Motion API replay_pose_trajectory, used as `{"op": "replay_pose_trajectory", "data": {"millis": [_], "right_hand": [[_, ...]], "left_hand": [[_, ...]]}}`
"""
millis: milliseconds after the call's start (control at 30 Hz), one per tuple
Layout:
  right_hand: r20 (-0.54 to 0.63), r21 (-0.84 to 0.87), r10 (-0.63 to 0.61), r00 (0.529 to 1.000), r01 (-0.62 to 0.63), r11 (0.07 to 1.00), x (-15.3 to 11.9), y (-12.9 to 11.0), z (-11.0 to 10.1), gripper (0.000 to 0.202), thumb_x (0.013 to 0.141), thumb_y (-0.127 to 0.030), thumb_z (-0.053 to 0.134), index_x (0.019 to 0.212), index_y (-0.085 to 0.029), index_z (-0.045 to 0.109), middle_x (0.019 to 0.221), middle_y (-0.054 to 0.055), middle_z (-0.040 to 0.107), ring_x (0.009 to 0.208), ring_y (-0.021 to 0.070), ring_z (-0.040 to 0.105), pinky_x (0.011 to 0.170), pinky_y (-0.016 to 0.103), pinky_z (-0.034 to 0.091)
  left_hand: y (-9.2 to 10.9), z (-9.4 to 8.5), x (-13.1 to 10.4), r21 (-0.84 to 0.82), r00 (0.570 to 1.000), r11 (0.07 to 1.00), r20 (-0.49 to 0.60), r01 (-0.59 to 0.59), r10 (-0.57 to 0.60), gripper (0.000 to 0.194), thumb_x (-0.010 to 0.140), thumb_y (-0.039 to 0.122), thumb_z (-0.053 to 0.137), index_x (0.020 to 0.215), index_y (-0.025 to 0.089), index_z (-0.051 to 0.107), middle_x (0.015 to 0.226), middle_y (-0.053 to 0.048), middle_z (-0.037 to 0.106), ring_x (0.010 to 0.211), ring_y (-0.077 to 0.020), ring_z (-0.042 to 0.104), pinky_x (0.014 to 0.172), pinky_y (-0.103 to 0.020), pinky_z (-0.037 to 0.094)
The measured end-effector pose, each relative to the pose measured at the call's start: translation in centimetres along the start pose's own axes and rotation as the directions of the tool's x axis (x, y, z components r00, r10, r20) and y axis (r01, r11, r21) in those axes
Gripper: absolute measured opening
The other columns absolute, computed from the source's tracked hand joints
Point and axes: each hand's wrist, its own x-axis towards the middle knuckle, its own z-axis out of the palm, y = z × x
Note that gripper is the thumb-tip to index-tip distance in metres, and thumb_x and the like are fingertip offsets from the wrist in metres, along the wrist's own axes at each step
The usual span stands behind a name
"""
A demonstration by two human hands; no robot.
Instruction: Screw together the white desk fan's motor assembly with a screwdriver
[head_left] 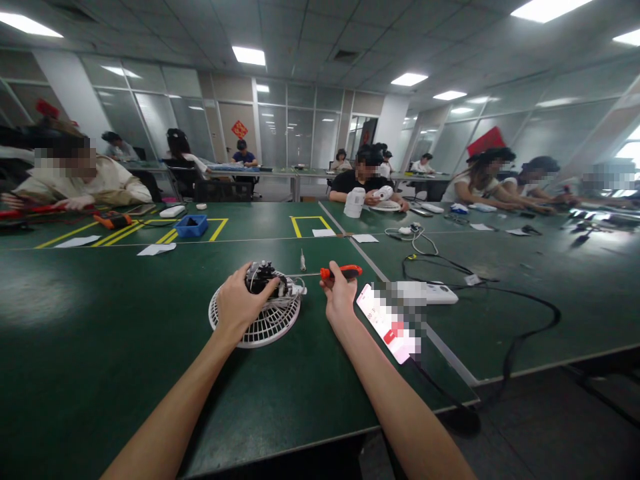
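Observation:
A round white fan grille (267, 328) lies on the green table, with a black motor assembly (263, 277) and loose white wires on top of it. My left hand (241, 297) is wrapped round the motor assembly from the left, thumb at its near side. In my right hand (340, 290) is a screwdriver with an orange and black handle (354, 271). Its thin shaft points left, towards the right side of the assembly; whether the tip touches a part is too small to tell. A small clear-handled screwdriver (303, 260) lies just beyond the shaft.
Right of my right hand lies a lit phone (387, 327), near a white power strip (430, 292) and black cables (530, 297). A blue bin (191, 226) and paper slips (157, 249) are farther left. Across the table, a person holds a white part near a white cylinder (354, 203).

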Motion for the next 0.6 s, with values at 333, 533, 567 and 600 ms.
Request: {"op": "replay_pose_trajectory", "data": {"millis": [333, 533, 567, 600], "right_hand": [[0.032, 0.087, 0.099, 0.995, -0.102, 0.991, -0.5, -0.4, -0.1, 0.013, 0.079, -0.020, 0.061, 0.077, -0.023, 0.049, 0.059, -0.008, 0.058, 0.058, 0.0117, 0.062, 0.060, 0.025, 0.058], [0.021, -0.017, 0.068, 0.997, -0.068, 0.998, -0.6, 0.4, 0.1, 0.028, 0.076, -0.025, 0.078, 0.082, -0.023, 0.050, 0.058, -0.008, 0.061, 0.049, 0.0098, 0.056, 0.051, 0.021, 0.051], [0.026, -0.037, 0.056, 0.998, -0.055, 0.998, -0.6, 0.6, 0.1, 0.034, 0.075, -0.029, 0.082, 0.080, -0.024, 0.049, 0.054, -0.010, 0.056, 0.044, 0.0087, 0.050, 0.049, 0.021, 0.048], [0.031, -0.049, 0.058, 0.998, -0.057, 0.997, -0.6, 0.7, 0.1, 0.038, 0.074, -0.032, 0.084, 0.079, -0.025, 0.047, 0.050, -0.012, 0.052, 0.042, 0.0080, 0.046, 0.047, 0.020, 0.046]], "left_hand": [[0.3, -0.1, 0.0, 0.004, 0.999, 1.000, 0.022, 0.023, -0.023, 0.079, 0.081, 0.072, 0.064, 0.135, 0.015, 0.063, 0.131, -0.017, 0.071, 0.118, -0.0356, 0.068, 0.106, -0.050, 0.053], [0.4, -0.2, -0.1, 0.014, 0.998, 0.999, 0.036, 0.042, -0.043, 0.082, 0.080, 0.072, 0.064, 0.137, 0.013, 0.062, 0.134, -0.018, 0.070, 0.121, -0.0371, 0.066, 0.107, -0.051, 0.052], [0.4, -0.3, -0.1, 0.012, 0.998, 0.999, 0.037, 0.043, -0.043, 0.082, 0.080, 0.072, 0.064, 0.137, 0.014, 0.062, 0.134, -0.018, 0.070, 0.122, -0.0371, 0.066, 0.108, -0.051, 0.051], [0.4, -0.3, -0.1, 0.010, 0.998, 0.999, 0.038, 0.043, -0.043, 0.081, 0.080, 0.073, 0.063, 0.136, 0.014, 0.062, 0.134, -0.018, 0.070, 0.123, -0.0371, 0.066, 0.109, -0.050, 0.051]]}}
